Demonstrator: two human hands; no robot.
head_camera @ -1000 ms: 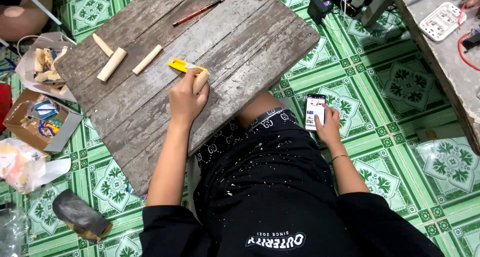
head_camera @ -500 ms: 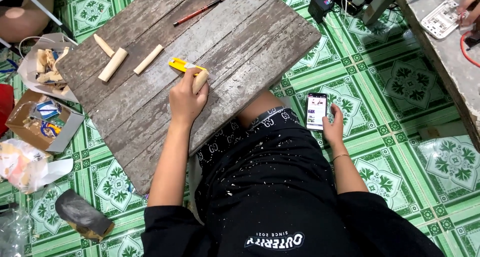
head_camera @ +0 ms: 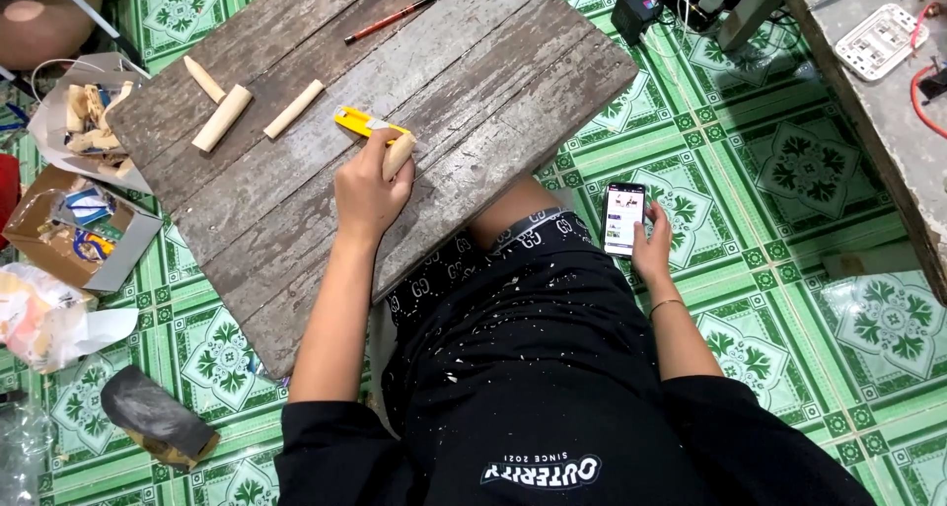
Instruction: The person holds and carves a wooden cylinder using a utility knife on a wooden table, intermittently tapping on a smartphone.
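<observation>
My left hand (head_camera: 367, 188) rests on a weathered wooden board (head_camera: 473, 82) and grips a short pale wooden piece (head_camera: 398, 155). A yellow utility knife (head_camera: 359, 123) lies on the board, touching the far side of that hand. My right hand (head_camera: 653, 248) holds a smartphone (head_camera: 623, 217) with a lit screen above the green tiled floor, beside my knee. Three more pale wooden pieces (head_camera: 223, 117) lie at the board's far left, and a red pencil (head_camera: 395, 16) lies near its far edge.
Left of the board are an open cardboard box (head_camera: 74, 235), a bag of wood scraps (head_camera: 84, 121), crumpled plastic (head_camera: 44, 319) and a dark block (head_camera: 156, 417). A grey bench (head_camera: 893, 121) with a white socket plate (head_camera: 878, 40) runs along the right. A black charger (head_camera: 636, 15) lies beyond the board.
Both of my hands stay almost still. Another person's hand at the top right corner has left the view.
</observation>
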